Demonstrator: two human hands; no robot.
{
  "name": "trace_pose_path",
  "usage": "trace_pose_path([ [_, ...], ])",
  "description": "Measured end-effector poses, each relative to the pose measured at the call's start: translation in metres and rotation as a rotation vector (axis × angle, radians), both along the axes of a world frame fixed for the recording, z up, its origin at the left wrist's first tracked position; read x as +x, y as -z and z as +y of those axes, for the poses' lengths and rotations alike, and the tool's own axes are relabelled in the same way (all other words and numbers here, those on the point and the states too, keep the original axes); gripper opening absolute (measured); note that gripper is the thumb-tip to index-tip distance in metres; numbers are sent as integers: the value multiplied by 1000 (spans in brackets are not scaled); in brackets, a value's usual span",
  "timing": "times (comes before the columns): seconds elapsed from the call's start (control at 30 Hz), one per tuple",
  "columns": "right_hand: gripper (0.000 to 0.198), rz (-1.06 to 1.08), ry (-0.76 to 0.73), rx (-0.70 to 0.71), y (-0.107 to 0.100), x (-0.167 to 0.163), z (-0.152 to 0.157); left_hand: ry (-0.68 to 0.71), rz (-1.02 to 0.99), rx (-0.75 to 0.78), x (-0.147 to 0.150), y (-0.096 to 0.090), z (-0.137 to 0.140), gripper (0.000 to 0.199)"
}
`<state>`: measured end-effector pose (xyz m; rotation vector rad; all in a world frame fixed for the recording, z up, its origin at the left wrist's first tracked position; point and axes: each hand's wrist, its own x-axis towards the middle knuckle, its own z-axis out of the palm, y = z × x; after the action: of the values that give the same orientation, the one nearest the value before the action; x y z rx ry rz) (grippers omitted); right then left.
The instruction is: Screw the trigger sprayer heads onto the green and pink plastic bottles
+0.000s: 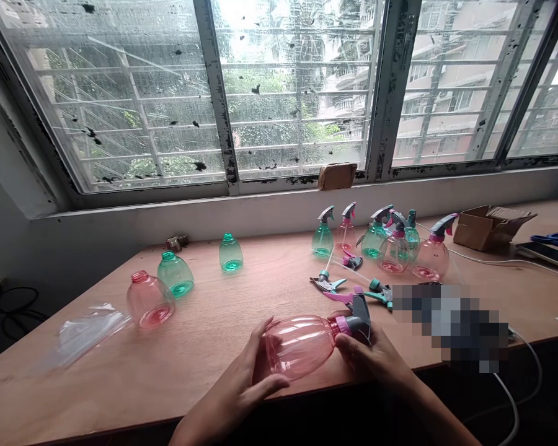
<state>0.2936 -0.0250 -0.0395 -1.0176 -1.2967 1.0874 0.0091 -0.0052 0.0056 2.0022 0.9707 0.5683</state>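
Observation:
A clear pink spray bottle (300,345) lies on its side between my hands near the table's front edge, its grey and pink trigger head (359,317) toward the right. My left hand (255,365) cups the bottle's base with thumb and fingers. At the neck, my right hand (369,350) grips the pink collar (340,326). Just beyond lie loose trigger heads: a grey and teal one (328,283) with its tube upward, another teal one (379,291) and a pink and grey one (352,261).
Open-topped bottles stand at left: a pink one (149,300) and two green ones (175,274) (231,253). Several bottles with trigger heads, including a pink one (430,257), stand at back right. Also there: a plastic bag (90,331), a cardboard box (486,228), blue scissors (555,238), cables.

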Motion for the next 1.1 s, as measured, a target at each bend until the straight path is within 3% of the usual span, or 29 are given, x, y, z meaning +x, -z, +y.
trace_pose_path([
  [0.1, 49, 1, -7, -11, -1, 0, 0, 6, 19, 10, 0, 4, 1, 90],
  [0.27, 44, 16, 10, 1, -1, 1, 0, 3, 45, 35, -1, 8, 3, 91],
  [0.5, 44, 17, 1, -8, 0, 1, -2, 6, 39, 26, -3, 3, 2, 67],
  [0.7, 39, 63, -6, -45, 0, 1, -4, 11, 36, 19, 1, 3, 1, 87],
  [0.9, 39, 58, -8, -39, 0, 0, -4, 9, 47, 42, 0, 8, 4, 94],
  [1.1, 44, 81, -9, -40, -2, -2, -2, 19, 25, 33, -3, 5, 3, 69],
])
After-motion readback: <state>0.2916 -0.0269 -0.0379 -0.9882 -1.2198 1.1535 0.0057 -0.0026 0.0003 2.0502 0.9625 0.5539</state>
